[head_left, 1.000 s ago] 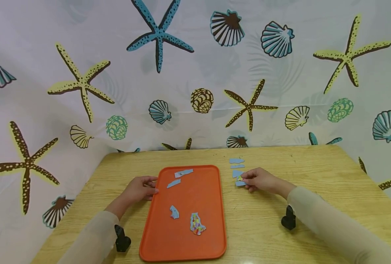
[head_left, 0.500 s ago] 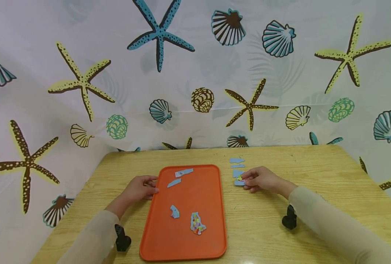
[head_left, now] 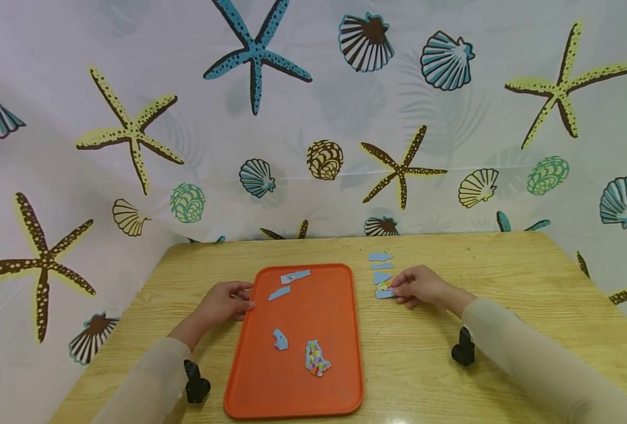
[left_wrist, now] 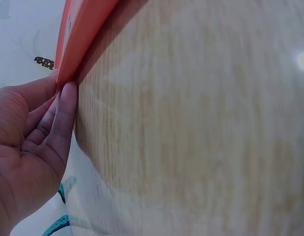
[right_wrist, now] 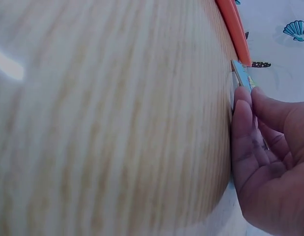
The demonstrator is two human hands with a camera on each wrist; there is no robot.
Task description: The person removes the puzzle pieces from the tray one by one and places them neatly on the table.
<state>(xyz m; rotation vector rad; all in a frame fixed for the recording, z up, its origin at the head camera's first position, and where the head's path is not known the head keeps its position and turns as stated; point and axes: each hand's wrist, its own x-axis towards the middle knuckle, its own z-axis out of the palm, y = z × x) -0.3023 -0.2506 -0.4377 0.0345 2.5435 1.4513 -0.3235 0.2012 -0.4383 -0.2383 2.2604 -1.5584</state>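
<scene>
On the left side of the wooden table [head_left: 504, 265], my left hand [head_left: 223, 303] rests against the long edge of the orange tray [head_left: 339, 330], fingers [left_wrist: 63, 118] lightly curled with their tips pressed to the rim, holding nothing beyond that contact. I judge this is worth doing firmly: with the tray steadied, nothing on it slides while the other hand works. Across the tray, from its far end toward me, I see two pale blue pieces [head_left: 294, 277] lying flat near the top rim, a small blue piece [head_left: 279, 340] lower down, and beside it a multicoloured piece [head_left: 317, 359] turned picture-side up; all four lie apart, none joined. Just right of the tray, on the bare table, a short column of loose blue pieces [head_left: 380, 257] runs toward my right hand [head_left: 419, 287], which pinches the nearest one, a blue piece with a coloured patch [head_left: 384, 290], thumb and fingers closed on its edge; the wrist view shows it tipped up off the wood. To do this well I would, I think, hold the pinch on the edge only, lift clear of its neighbours, and keep the printed face in sight.
</scene>
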